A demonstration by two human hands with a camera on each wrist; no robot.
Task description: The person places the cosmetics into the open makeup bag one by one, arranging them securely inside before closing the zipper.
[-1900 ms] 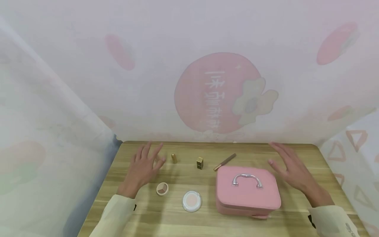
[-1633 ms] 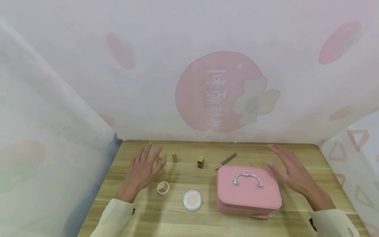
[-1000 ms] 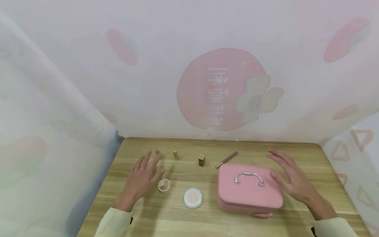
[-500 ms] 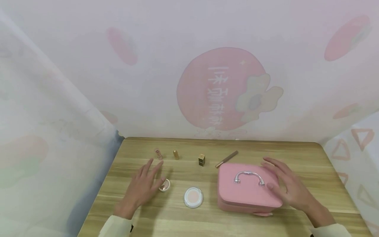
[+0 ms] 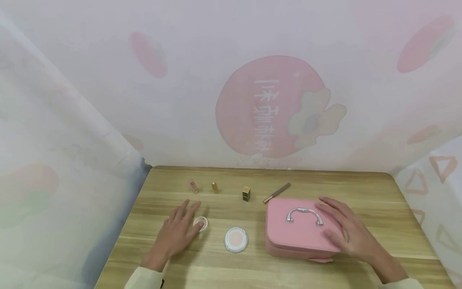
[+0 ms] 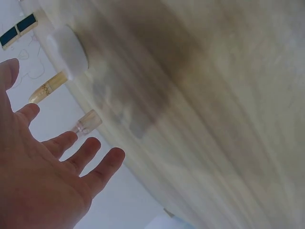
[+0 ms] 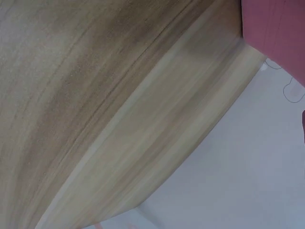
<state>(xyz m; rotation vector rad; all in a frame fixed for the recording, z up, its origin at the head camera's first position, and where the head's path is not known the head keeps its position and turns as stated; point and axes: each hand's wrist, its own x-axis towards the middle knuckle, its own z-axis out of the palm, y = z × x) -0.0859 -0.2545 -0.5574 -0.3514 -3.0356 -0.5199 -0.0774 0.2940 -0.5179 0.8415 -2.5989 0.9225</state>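
Note:
My left hand (image 5: 177,233) hovers palm down with fingers spread, its thumb overlapping a small round three-colour eyeshadow pot (image 5: 201,222). In the left wrist view the hand (image 6: 47,176) has its fingers extended, and the pot (image 6: 70,52) shows as a white disc beyond them. My right hand (image 5: 348,230) is at the right end of a pink cosmetic case (image 5: 301,230), fingers gently bent over its lid and thumb near the front right. The lid is down, with a silver handle (image 5: 303,210) on top. In the right wrist view a corner of the case (image 7: 279,31) shows.
On the wooden table (image 5: 231,273) lie a powder compact (image 5: 236,239), a clear pinkish tube (image 5: 193,186), a gold bullet-shaped tube (image 5: 214,187), a black-and-gold lipstick (image 5: 246,194) and a brown pen-like stick (image 5: 277,193) behind the case. A printed curtain (image 5: 180,100) hangs behind.
My left hand has drawn back from the clear tube toward the eyeshadow pot, uncovering the tube. The right hand has moved left and down, from beside the case to over its right end.

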